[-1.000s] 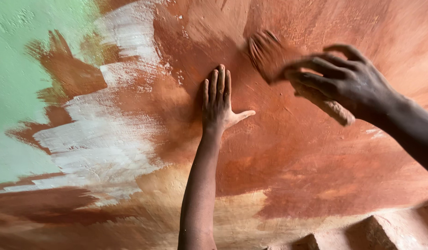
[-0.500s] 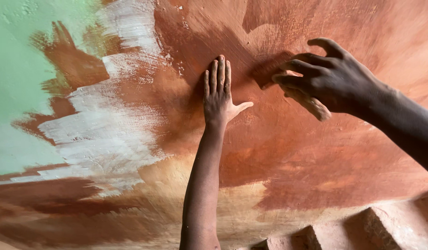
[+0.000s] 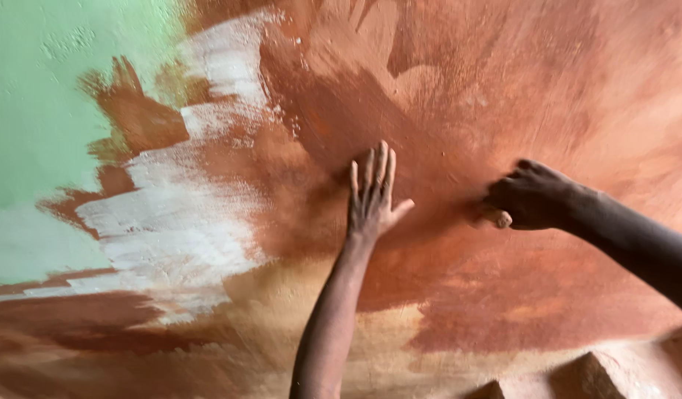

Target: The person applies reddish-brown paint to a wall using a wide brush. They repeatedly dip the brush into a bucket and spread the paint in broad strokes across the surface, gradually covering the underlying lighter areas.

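My left hand (image 3: 372, 193) lies flat on the wall (image 3: 444, 89), fingers spread and pointing up, holding nothing. To its right, my right hand (image 3: 533, 196) is closed around a brush (image 3: 494, 217); only its pale, paint-smeared end shows below my fingers, pressed against the wet reddish-brown coat. The bristles are hidden behind the hand. The wall around both hands is covered in streaky reddish-brown paint.
A green unpainted patch (image 3: 45, 111) fills the upper left of the wall. White streaks (image 3: 171, 229) run between the green and the brown. Paler tan plaster (image 3: 267, 310) shows below my left forearm. Stepped brown blocks (image 3: 592, 373) sit at the bottom right.
My right hand has swept the brush down and to the left across the wall, ending lower and closer to my left hand. The left hand has stayed flat in place.
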